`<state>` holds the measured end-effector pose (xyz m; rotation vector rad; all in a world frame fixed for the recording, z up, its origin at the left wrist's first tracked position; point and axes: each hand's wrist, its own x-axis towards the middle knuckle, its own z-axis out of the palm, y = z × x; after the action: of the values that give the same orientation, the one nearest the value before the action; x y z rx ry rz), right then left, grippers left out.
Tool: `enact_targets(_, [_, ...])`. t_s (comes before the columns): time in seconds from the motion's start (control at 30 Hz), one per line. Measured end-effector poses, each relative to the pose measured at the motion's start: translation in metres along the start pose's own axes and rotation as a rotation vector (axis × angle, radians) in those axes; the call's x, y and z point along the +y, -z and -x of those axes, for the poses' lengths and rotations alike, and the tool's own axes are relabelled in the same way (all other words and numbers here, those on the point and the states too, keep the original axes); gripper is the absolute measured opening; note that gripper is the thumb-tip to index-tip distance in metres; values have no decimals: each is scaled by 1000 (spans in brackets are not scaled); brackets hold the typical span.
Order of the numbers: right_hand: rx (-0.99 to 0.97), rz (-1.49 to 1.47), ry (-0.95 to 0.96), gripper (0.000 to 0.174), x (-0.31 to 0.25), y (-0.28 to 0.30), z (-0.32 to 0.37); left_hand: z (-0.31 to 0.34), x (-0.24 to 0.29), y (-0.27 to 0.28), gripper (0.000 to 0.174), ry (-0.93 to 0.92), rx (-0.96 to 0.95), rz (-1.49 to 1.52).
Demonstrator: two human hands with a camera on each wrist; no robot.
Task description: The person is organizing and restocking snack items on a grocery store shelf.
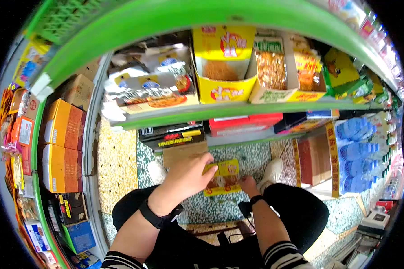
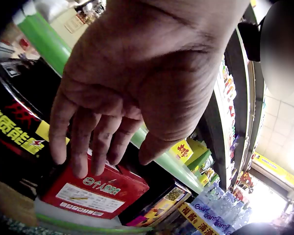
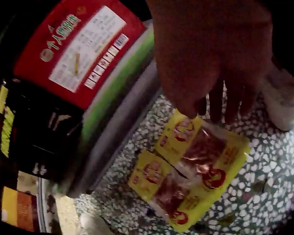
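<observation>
Two yellow snack packets (image 1: 229, 169) lie side by side on the speckled floor between the person's shoes. In the right wrist view, one packet (image 3: 220, 159) partly borders the other packet (image 3: 169, 193), with reddish-brown contents showing through clear windows. The left hand (image 1: 184, 177) hovers at the packets' upper left; the left wrist view shows this hand (image 2: 137, 88) with fingers loosely extended and nothing in them. The right hand (image 1: 248, 184) is at the packets' right edge. Its thumb and fingers (image 3: 210, 63) hang over one packet's edge; whether they touch it is unclear.
A green-edged shelf (image 1: 179, 114) with snack boxes stands ahead, above a black box (image 1: 171, 136) and a red box (image 1: 244, 124). Orange cartons (image 1: 63, 168) line the left; an open cardboard box (image 1: 316, 157) and bottled water (image 1: 357, 154) stand at the right.
</observation>
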<state>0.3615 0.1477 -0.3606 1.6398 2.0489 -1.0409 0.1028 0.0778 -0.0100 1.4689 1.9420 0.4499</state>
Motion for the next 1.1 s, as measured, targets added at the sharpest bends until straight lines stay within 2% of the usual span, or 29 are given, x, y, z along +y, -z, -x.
enact_targets(0.03, [-96, -278, -90, 40, -30, 38, 28, 0, -2, -2, 26, -57, 44, -8])
enact_targets(0.1, [-91, -310, 135, 33, -31, 32, 14, -1, -2, -1, 26, -67, 61, 20])
enact_targets(0.2, [-188, -386, 389, 27, -89, 100, 57, 3, 17, 16, 23, -22, 63, 71])
enact_targets(0.3, [-66, -450, 634, 28, -139, 175, 110, -2, 9, 13, 19, -130, 167, 292])
enact_targets(0.43, [257, -682, 755, 15, -204, 276, 183, -2, 12, 24, 15, -223, 235, 434])
enact_targets(0.57, [741, -593, 818, 19, -248, 351, 180, -6, 10, 24, 15, -252, 261, 522])
enact_targets(0.6, [796, -610, 853, 22, -258, 364, 168, -5, 10, 24, 16, -246, 265, 518])
enact_targets(0.63, [850, -628, 889, 27, -265, 374, 154, -4, 10, 25, 17, -240, 268, 513])
enact_targets(0.73, [849, -498, 847, 38, -282, 392, 124, 0, 11, 32, 20, -184, 247, 488])
enact_targets(0.8, [764, -422, 767, 43, -288, 397, 113, 1, 7, 36, 22, -161, 239, 485])
enact_targets(0.9, [779, -397, 741, 41, -293, 397, 99, 1, -2, 36, 25, -160, 261, 483])
enact_targets(0.97, [822, -389, 626, 33, -293, 397, 100, 2, -6, 37, 26, -155, 282, 443])
enact_targets(1.07, [876, -479, 824, 41, -287, 390, 90, 5, -10, 40, 28, -174, 309, 435])
enact_targets(1.1, [840, -454, 778, 38, -287, 390, 93, 6, -11, 41, 28, -172, 316, 425])
